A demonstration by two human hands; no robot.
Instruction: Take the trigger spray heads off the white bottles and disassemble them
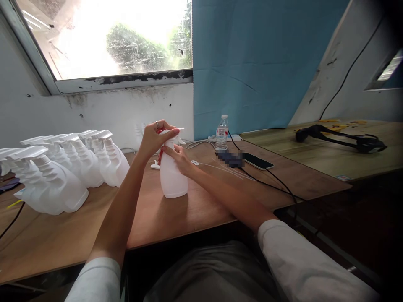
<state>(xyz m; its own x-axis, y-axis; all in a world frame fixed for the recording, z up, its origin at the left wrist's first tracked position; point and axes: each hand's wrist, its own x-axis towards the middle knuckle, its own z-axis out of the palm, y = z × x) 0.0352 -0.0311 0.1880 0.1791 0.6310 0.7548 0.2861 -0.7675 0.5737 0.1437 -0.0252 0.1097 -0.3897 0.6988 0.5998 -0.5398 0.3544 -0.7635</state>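
A translucent white spray bottle [174,182] stands upright on the wooden table in front of me. My left hand [156,136], a ring on one finger, is closed over its white spray head from above. Lower down, my right hand [180,158] wraps around the neck of the same bottle. Something red shows between my hands, too hidden to name. Most of the spray head is covered by my fingers; its nozzle end sticks out to the right. A small white trigger-like part [155,165] lies on the table just left of the bottle.
Several assembled spray bottles [67,184] stand grouped on the left. To the right are thin clear tubes [229,171], a water bottle [222,133], a phone [258,161] and black cables. A black strap-like device [343,138] rests on the far-right table. The brown table's edge [189,232] lies close to me.
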